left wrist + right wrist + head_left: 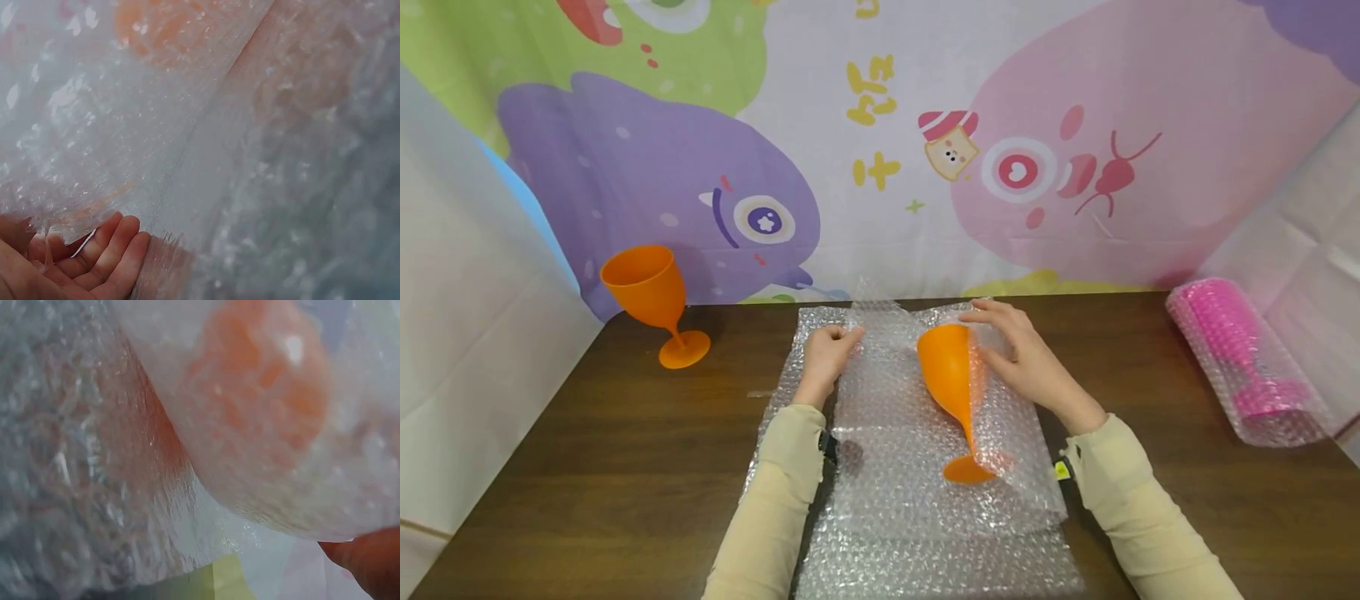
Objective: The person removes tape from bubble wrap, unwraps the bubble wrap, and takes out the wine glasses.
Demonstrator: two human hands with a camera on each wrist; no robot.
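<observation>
An orange plastic goblet (945,362) lies on a sheet of bubble wrap (887,492), bowl toward the back wall and foot toward me. A flap of the wrap covers its right side. At the sheet's left part, my left hand (827,357) pinches the upper layer between thumb and fingers; the left wrist view shows the curled fingers (115,256) at the film's edge. My right hand (1037,371) rests on the flap beside the goblet's bowl, its fingers spread and fairly straight. Through the film in the right wrist view, the goblet (262,381) looks blurred.
Another orange goblet (647,287) stands upright at the left back of the dark wooden table (602,467). On the right lies a pink goblet (1228,325) rolled in bubble wrap. A cartoon-printed cloth (880,225) hangs behind, with white side panels.
</observation>
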